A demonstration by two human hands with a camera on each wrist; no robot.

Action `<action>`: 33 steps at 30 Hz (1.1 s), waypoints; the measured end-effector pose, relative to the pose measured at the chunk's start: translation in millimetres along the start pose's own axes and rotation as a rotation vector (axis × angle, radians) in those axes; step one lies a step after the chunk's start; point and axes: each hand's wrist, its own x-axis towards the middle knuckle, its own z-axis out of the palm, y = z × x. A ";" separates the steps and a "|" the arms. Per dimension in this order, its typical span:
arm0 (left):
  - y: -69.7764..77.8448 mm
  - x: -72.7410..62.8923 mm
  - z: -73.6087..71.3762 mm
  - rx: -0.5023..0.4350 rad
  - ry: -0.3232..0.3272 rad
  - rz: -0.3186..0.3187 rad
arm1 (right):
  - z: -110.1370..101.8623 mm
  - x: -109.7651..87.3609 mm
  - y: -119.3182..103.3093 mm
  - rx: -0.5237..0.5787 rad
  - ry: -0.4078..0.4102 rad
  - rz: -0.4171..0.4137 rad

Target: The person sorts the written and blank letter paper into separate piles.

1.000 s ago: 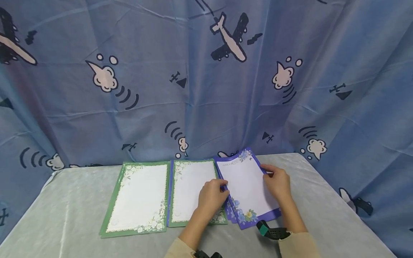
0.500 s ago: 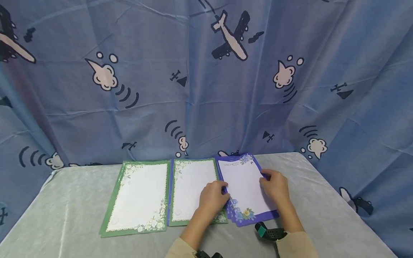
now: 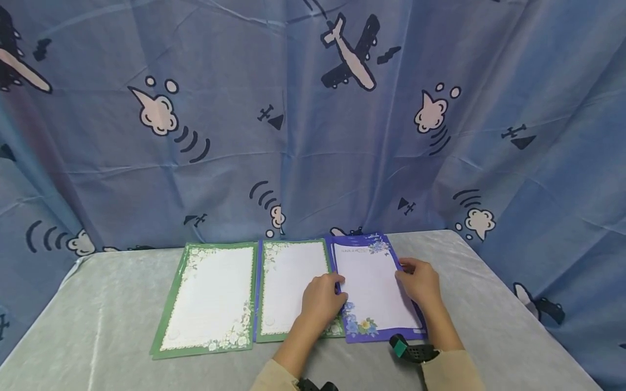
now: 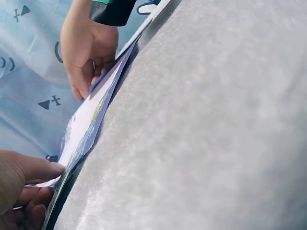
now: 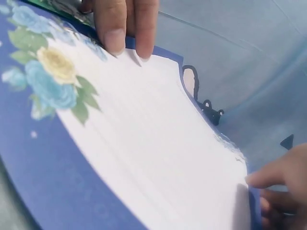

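A purple-bordered sheet of flowered letter paper [image 3: 376, 288] lies at the right end of a row, over other purple sheets whose edges show. Along its right edge my right hand [image 3: 420, 279] pinches it, thumb on top and fingers at the edge, as the right wrist view shows. My left hand [image 3: 320, 298] holds the left edge with thumb and forefinger, the other fingers curled below in the left wrist view. The left forearm crosses the middle green-bordered sheet [image 3: 293, 282]. In the right wrist view the purple-bordered sheet [image 5: 144, 120] bows slightly.
Another green-bordered sheet [image 3: 210, 298] lies at the left of the row, with sheet edges under it. Grey cloth [image 3: 117, 326] covers the table. A blue curtain [image 3: 220, 125] with aeroplane prints hangs right behind the table's back edge.
The purple-bordered sheet has turned from a leftward tilt to nearly straight over the sheets beneath. The right hand shifted slightly with it; the left hand stayed almost in place.
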 end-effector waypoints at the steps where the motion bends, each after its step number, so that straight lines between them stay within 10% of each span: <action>1: -0.5 0.4 0.1 0.001 -0.001 0.000 | 0.4 0.1 0.3 0.002 0.003 0.000; 21: -3.1 2.0 -4.4 -0.066 -0.054 -0.003 | 1.1 2.1 3.5 -0.049 0.117 0.066; 33: -2.6 4.6 -7.2 -0.088 -0.049 0.019 | -4.1 -0.5 -11.3 -0.151 0.019 -0.024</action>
